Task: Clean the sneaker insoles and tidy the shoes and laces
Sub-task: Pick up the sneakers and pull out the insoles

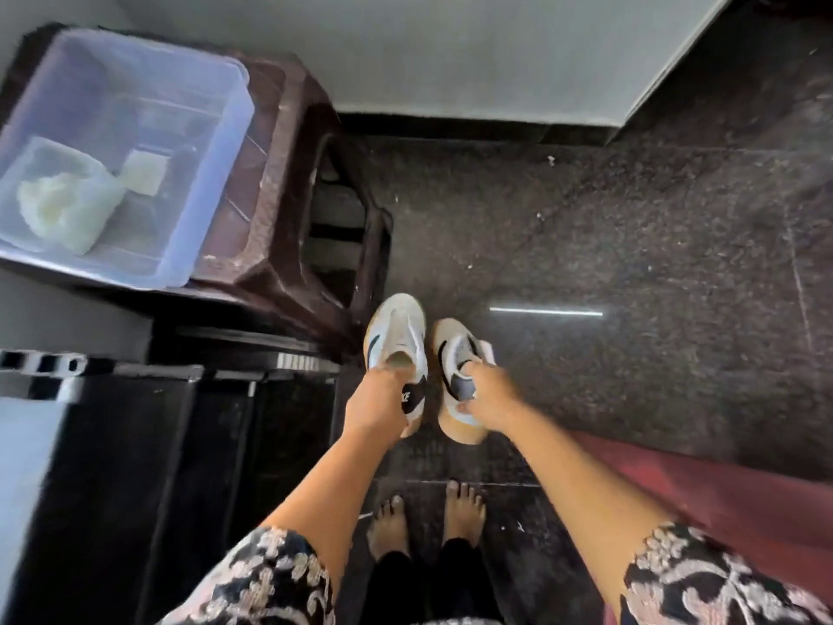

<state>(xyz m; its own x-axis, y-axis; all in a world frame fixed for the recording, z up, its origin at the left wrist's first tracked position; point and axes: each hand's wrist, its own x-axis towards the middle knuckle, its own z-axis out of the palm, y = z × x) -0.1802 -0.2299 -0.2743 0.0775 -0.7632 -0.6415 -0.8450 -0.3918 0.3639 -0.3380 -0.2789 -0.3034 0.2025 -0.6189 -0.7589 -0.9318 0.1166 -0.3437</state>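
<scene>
Honestly looks early or mid-way: left hand (pixel 376 401) and right hand (pixel 489 392) each clamp a sneaker (pixel 396 336) collar, pair dead centre, cloth tub (pixel 189 245) at ten o'clock, laces unseen.

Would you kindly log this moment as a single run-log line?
left hand: grip on left sneaker | right hand: grip on right sneaker | both over dark floor | tub on stool

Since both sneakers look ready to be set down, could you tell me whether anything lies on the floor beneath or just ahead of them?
Nothing visible does. The left hand and right hand each grip a sneaker over bare dark floor; the brown stool stands off to the left.
</scene>
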